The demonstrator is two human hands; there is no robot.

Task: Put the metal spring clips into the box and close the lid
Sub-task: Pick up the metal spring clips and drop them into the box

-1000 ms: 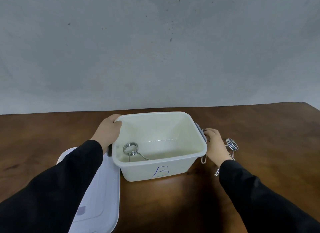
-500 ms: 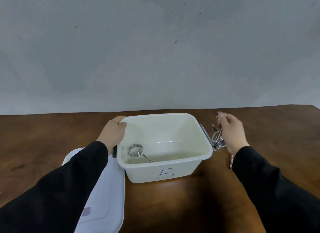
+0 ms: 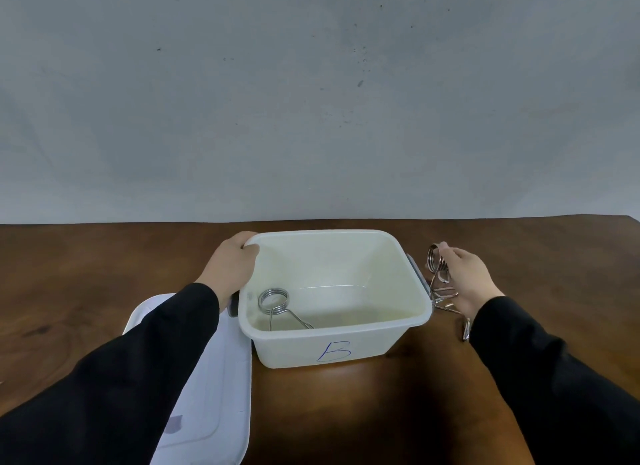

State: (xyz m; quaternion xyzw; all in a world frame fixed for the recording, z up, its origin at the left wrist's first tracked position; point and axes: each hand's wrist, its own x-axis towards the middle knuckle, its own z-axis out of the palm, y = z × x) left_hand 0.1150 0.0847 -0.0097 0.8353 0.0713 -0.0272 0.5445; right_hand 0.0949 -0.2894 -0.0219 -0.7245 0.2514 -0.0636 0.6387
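Observation:
An open white plastic box marked with a blue "B" stands on the brown table. One metal spring clip lies inside it at the left. My left hand grips the box's far left rim. My right hand is just right of the box, closed on a metal spring clip lifted beside the box's right wall. Another clip's end shows on the table under my right wrist. The white lid lies flat on the table left of the box, partly hidden by my left sleeve.
A grey wall rises behind the table's far edge. Grey latches sit on the box's right side and left side. Brown tabletop shows in front of the box.
My right hand took a clip from the table right of the box and raised it beside the box's right wall. My left hand has stayed on the rim.

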